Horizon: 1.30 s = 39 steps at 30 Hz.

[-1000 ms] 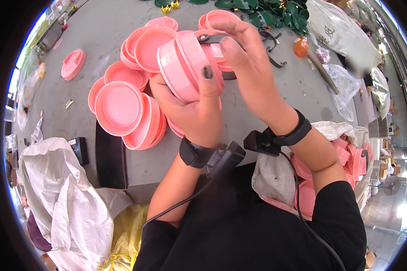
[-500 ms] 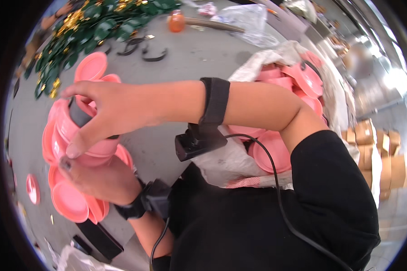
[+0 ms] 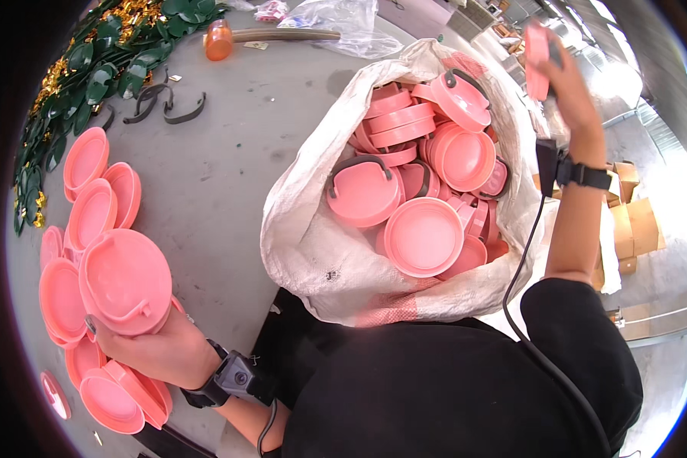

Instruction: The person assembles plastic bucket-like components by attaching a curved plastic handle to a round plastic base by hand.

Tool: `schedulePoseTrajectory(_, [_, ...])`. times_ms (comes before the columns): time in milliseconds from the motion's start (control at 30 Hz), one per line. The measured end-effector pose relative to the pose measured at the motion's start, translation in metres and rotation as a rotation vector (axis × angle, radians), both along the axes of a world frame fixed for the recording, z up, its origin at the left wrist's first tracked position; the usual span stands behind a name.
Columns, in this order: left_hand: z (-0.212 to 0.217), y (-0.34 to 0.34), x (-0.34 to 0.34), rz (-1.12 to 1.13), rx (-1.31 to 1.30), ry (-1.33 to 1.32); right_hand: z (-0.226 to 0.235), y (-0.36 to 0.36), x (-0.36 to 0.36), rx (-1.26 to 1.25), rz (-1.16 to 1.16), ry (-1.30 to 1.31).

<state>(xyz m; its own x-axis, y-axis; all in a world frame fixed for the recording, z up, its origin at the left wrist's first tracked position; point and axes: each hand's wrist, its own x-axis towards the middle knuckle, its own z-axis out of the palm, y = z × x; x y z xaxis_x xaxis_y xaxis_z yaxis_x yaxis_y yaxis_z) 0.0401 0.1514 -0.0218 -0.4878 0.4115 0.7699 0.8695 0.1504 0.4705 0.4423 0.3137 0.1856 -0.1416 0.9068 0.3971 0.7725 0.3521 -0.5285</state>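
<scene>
From the head view, the left hand (image 3: 156, 351) is clamped on a pink lid (image 3: 124, 281) over the table (image 3: 221, 175), beside loose lids (image 3: 91, 191). The right hand (image 3: 565, 84) grips another lid (image 3: 538, 47) (partly blurred) above the sack (image 3: 313, 252). Best to keep both grips firm and lower each piece squarely.

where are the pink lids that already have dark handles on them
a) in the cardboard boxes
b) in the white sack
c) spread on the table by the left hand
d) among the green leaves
b: the lids with dark handles lie in the white sack, while the pink lids on the grey table near the left hand show no handles.
</scene>
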Motion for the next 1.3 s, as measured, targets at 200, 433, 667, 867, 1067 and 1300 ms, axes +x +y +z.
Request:
schedulePoseTrajectory(200, [-0.001,-0.001,-0.011,-0.038,-0.012,-0.111,-0.139,-0.003,0.099,-0.149,-0.294,-0.023])
schedulePoseTrajectory(433, [-0.006,0.0,-0.018,-0.427,0.307,-1.059,-0.069,0.054,0.124,0.124,-0.251,-0.42])
schedulePoseTrajectory(667, [-0.015,-0.009,-0.017,-1.091,0.871,-1.726,-0.041,0.062,-0.184,-0.118,0.632,-0.202])
schedulePoseTrajectory(867, [-0.013,0.0,-0.013,-1.028,0.809,-1.677,-0.155,0.118,-0.329,-0.219,0.623,-0.822])
schedulePoseTrajectory(1067, [-0.011,0.001,-0.014,-1.026,0.822,-1.718,-0.23,0.15,-0.365,0.154,0.501,-0.784])
schedulePoseTrajectory(1300, [-0.007,-0.005,-0.02,-1.07,0.874,-1.672,-0.188,0.102,-0.377,-0.418,0.88,-0.069])
